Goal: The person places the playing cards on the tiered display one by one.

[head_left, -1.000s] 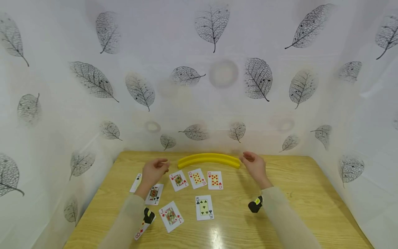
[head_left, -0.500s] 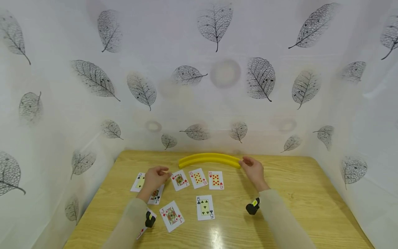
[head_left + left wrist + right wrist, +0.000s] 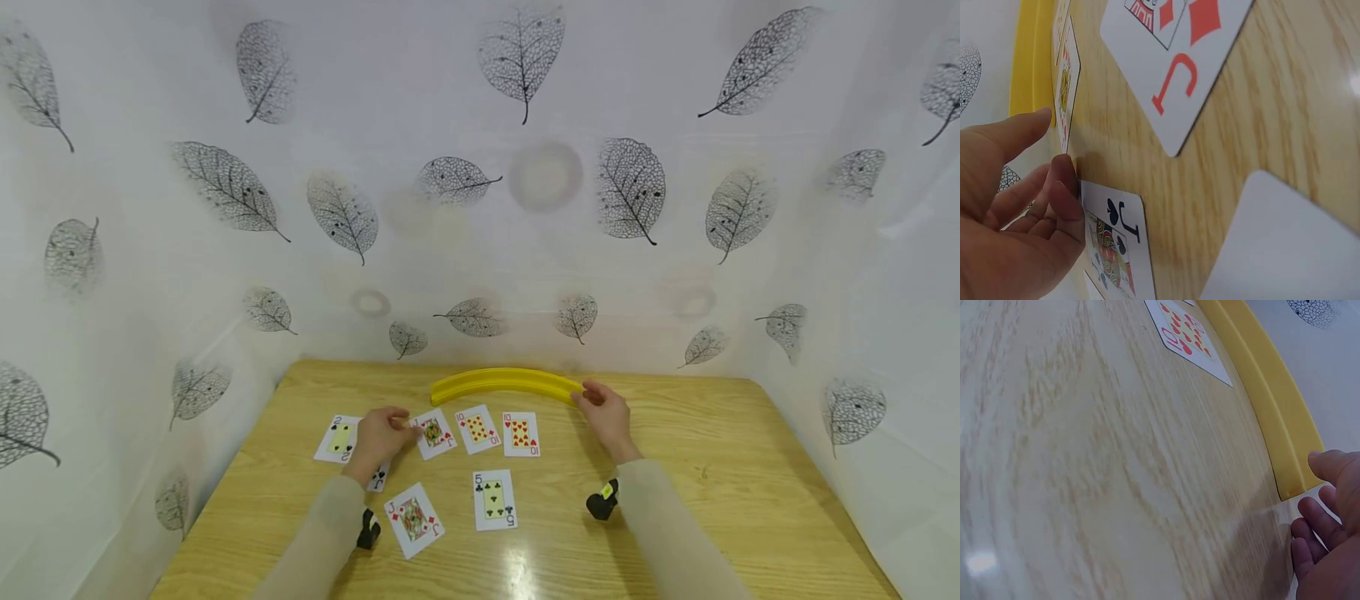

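Note:
My left hand (image 3: 381, 437) hovers low over the jack of spades (image 3: 1119, 244), hiding much of it in the head view. Its thumb points toward the jack of hearts (image 3: 433, 434), and a gap separates thumb from bent fingers with nothing between them. By the right end of a curved yellow card holder (image 3: 502, 381) is my right hand (image 3: 606, 414). In the right wrist view its thumb lies at the end of the holder (image 3: 1294, 462), the other fingers loosely bent below; whether the thumb touches is unclear.
A ten of diamonds (image 3: 477, 429) and ten of hearts (image 3: 521, 434) lie before the holder. Nearer are the five of clubs (image 3: 494, 500) and jack of diamonds (image 3: 414, 520). The two of spades (image 3: 337, 438) is at left. A leaf-patterned white curtain (image 3: 540, 250) backs the table.
My left hand has shifted right, toward the jack of hearts, uncovering the two of spades. My right hand has moved slightly left and nearer, against the holder's end. The cards stay put.

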`<state>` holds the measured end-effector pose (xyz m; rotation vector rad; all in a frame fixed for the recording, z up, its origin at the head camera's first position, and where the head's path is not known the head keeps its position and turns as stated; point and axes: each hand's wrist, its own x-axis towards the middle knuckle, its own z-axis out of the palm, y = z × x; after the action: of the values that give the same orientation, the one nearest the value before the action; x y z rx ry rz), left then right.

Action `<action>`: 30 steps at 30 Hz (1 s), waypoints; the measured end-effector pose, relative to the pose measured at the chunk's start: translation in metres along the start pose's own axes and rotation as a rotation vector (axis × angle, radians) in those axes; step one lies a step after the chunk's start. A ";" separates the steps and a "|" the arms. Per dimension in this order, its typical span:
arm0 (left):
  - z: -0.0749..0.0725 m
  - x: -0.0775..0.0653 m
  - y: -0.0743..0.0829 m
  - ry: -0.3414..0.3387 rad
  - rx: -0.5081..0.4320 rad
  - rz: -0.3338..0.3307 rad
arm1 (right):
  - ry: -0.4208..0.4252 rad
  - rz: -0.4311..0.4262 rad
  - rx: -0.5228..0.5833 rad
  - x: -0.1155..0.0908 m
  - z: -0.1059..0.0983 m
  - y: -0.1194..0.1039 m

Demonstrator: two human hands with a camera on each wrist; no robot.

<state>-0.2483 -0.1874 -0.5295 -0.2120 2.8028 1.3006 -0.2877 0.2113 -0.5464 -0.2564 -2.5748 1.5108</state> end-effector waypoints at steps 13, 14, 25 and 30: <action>0.007 0.002 -0.004 -0.020 0.054 -0.037 | 0.021 0.017 -0.021 0.002 0.007 0.005; 0.008 0.002 -0.003 -0.020 0.055 -0.028 | 0.021 0.018 -0.024 0.002 0.008 0.005; 0.011 0.001 -0.001 -0.007 0.066 0.020 | 0.036 0.003 -0.039 -0.002 0.011 0.006; 0.011 0.001 0.000 -0.005 0.066 0.021 | 0.049 -0.016 -0.033 -0.001 0.012 0.006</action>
<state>-0.2492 -0.1794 -0.5364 -0.1762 2.8456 1.2086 -0.2885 0.2039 -0.5576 -0.2724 -2.5593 1.4390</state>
